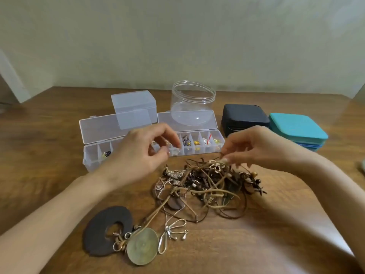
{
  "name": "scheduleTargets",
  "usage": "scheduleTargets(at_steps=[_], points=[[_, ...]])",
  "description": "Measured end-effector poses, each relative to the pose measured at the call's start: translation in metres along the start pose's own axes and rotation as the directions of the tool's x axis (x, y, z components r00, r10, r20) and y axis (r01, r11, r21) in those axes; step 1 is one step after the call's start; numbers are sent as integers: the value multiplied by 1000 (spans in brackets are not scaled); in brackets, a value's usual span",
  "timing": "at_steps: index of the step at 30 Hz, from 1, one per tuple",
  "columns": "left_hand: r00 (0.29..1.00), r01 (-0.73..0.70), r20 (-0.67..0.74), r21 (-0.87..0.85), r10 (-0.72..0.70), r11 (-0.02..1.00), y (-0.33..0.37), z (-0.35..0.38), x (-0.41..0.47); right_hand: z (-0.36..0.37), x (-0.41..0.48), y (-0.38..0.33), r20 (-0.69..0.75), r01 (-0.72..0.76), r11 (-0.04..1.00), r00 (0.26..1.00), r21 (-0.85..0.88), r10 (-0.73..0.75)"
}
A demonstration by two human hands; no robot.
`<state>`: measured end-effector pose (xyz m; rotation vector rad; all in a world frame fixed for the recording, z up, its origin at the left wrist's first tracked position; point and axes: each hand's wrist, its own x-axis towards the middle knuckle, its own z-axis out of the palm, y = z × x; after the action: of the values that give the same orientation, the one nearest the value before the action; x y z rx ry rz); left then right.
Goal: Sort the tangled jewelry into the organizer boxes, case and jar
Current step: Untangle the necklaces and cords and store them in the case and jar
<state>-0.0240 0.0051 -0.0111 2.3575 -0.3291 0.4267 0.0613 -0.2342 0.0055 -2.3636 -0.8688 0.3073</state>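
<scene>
A tangled heap of brown cords, chains and pendants (207, 184) lies in the middle of the wooden table (49, 139). My right hand (260, 147) pinches a cord at the heap's top. My left hand (142, 153) hovers over the left of the heap with thumb and fingers curled; I cannot see anything in it. Two clear organizer boxes stand open behind: a left box (92, 153) and a right box (201, 143) holding small pieces. An open clear jar (192, 101), a black case (244, 117) and a teal case (296, 129) stand further back.
A small closed clear box (134, 107) sits behind the left organizer. Near the table's front lie a dark disc pendant (106, 230), a round greenish pendant (142, 247) and a silver dragonfly-like pendant (171, 234). A pale wall rises behind the table.
</scene>
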Motion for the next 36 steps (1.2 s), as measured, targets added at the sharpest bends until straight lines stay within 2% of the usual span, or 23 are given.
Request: scheduleTargets(at_steps=[2,3,5,7,8,9,11,15,17,19,23,25,27,29,32,34,36], points=[[996,-49,86,212,31,976,-10,0,3,5,0,-3,-196,108,994,974,-28,-111],[985,-88,167,286,40,954,-14,2,3,9,0,-6,-239,173,985,957,7,-166],[961,-136,272,338,41,931,-20,7,2,20,1,-14,-164,258,966,954,22,-251],[956,-143,291,321,46,936,-21,11,3,35,4,-17,13,284,947,958,-147,-286],[955,-141,295,320,43,937,-21,12,3,42,5,-18,57,299,926,954,-232,-294],[954,-139,298,316,41,938,-20,13,3,47,6,-18,55,314,910,949,-273,-311],[955,-129,294,291,40,948,-21,13,3,45,6,-17,-22,334,910,937,-245,-349],[943,-155,324,234,73,960,-22,15,4,24,1,-14,-124,307,950,942,-51,-311],[933,-162,353,236,71,958,-20,16,4,18,1,-13,-113,298,954,949,28,-294],[934,-177,347,241,85,954,-19,16,4,13,0,-10,-34,291,954,957,66,-289],[950,-196,300,357,86,913,-22,7,4,3,-4,-5,264,222,974,938,36,-224],[959,-183,274,425,66,887,-24,2,4,1,-7,-6,323,186,982,928,31,-186],[974,-168,214,439,79,883,-24,0,4,2,-7,-8,296,163,986,941,37,-166],[981,-169,151,338,124,926,-17,2,2,7,-4,-9,184,195,981,963,17,-195],[934,-282,289,229,212,931,-9,13,0,16,2,-7,66,266,958,963,-110,-260],[899,-312,393,264,194,913,-8,18,-1,21,4,-6,117,251,952,965,-175,-233],[892,-287,428,290,145,913,-11,14,0,20,3,-7,183,186,959,972,-212,-148]])
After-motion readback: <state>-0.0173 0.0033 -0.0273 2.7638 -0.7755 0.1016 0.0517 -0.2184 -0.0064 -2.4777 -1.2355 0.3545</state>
